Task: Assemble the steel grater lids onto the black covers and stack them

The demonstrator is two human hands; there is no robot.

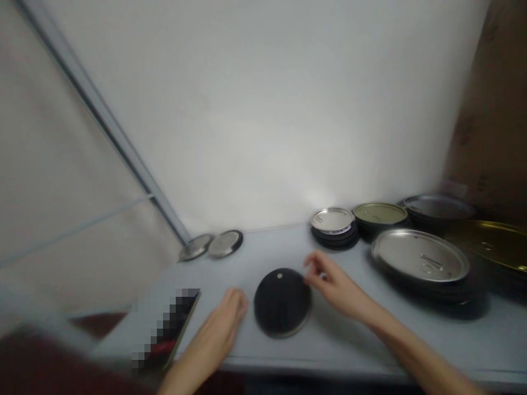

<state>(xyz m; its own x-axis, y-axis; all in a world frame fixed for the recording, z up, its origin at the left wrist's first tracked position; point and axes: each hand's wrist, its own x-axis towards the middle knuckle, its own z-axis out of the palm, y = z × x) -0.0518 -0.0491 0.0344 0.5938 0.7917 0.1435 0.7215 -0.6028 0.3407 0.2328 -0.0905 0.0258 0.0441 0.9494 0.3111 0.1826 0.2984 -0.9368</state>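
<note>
A round black can lid [282,304] with a small pale dot near its far edge lies on the grey-white table between my hands. My right hand [327,280] is at the lid's right edge; its thumb tip is at the rim and the index finger is bent, with a gap between the two. Whether the thumb touches the rim, I cannot tell. To the left of the lid, a short way apart from it, is my left hand [230,312]. Its fingers are bent and smeared by motion, and nothing shows in them.
Stacked silver can lids [420,255] with pull tabs stand at the right, near gold lids [494,244]. A smaller stack [332,220] stands by the wall. Two round lids [225,244] lie at the back left. A flat dark device [181,315], partly pixelated, lies at the left edge.
</note>
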